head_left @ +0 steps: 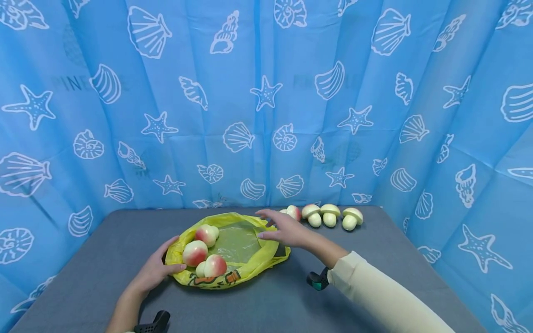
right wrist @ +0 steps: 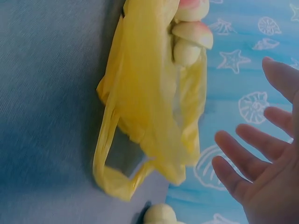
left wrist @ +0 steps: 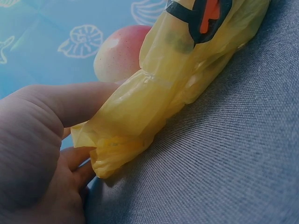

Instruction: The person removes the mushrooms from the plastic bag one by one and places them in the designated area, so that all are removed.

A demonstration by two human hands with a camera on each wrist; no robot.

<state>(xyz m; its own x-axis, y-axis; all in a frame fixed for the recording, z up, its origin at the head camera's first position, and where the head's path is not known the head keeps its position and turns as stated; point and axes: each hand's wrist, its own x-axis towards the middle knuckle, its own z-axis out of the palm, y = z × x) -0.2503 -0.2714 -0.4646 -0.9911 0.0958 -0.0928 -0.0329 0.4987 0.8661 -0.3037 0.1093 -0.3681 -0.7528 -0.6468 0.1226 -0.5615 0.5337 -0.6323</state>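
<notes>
A yellow plastic bag (head_left: 258,262) lies spread with its mouth up, holding three toy mushrooms with pink-and-cream caps, one of them a round-capped mushroom (head_left: 195,253) at the left. My left hand (head_left: 150,272) grips the bag's left rim. In the left wrist view the thumb lies over the yellow plastic (left wrist: 126,116), with the other fingers on its outer side. Over the bag's right edge hovers my right hand (head_left: 288,230), empty, its fingers spread. In the right wrist view those fingers (right wrist: 247,158) are apart from the bag, whose handle loop (right wrist: 117,184) hangs loose.
Several more toy mushrooms stand in a row along the back of the grey table (head_left: 333,296), to the right of the bag; a pale-capped mushroom (head_left: 351,218) is at the row's right end. A blue curtain (head_left: 266,125) with white shell prints closes off the back and sides.
</notes>
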